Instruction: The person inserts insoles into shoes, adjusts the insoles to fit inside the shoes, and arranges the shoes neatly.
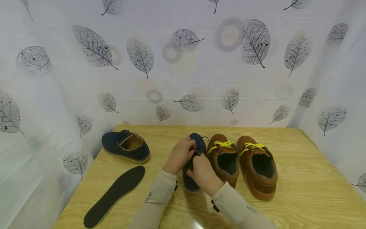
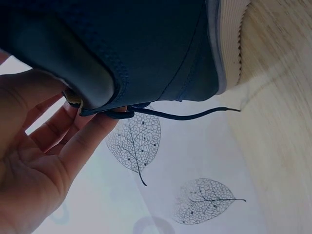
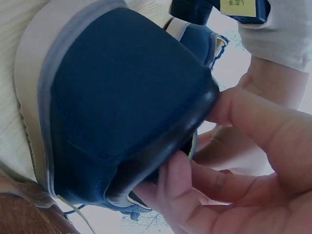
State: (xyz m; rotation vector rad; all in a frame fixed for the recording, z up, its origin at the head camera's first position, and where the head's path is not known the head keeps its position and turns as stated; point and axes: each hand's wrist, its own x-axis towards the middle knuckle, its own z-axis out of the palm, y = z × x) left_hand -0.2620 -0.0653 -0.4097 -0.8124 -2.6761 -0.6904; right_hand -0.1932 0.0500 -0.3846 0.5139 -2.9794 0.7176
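A navy blue shoe (image 1: 190, 184) stands mid-table, toe away from me, with both hands over its opening. At the tongue and lace side, my left hand (image 1: 181, 153) pinches the upper edge; its thumb reaches to the opening in the left wrist view. A dark lace (image 2: 185, 117) trails loose from there. My right hand (image 1: 205, 174) holds the collar (image 3: 168, 141), thumb on the outer edge and fingertips bent into the opening. The hands hide most of the shoe's inside in the head view.
A second navy shoe (image 1: 125, 147) stands at the back left, lying toe left. In front of it lies a black insole (image 1: 115, 195). Close on the right are two brown shoes, a nearer one (image 1: 220, 140) and a farther one (image 1: 258, 187), with yellow laces. A leaf-print curtain (image 1: 200, 70) surrounds the table.
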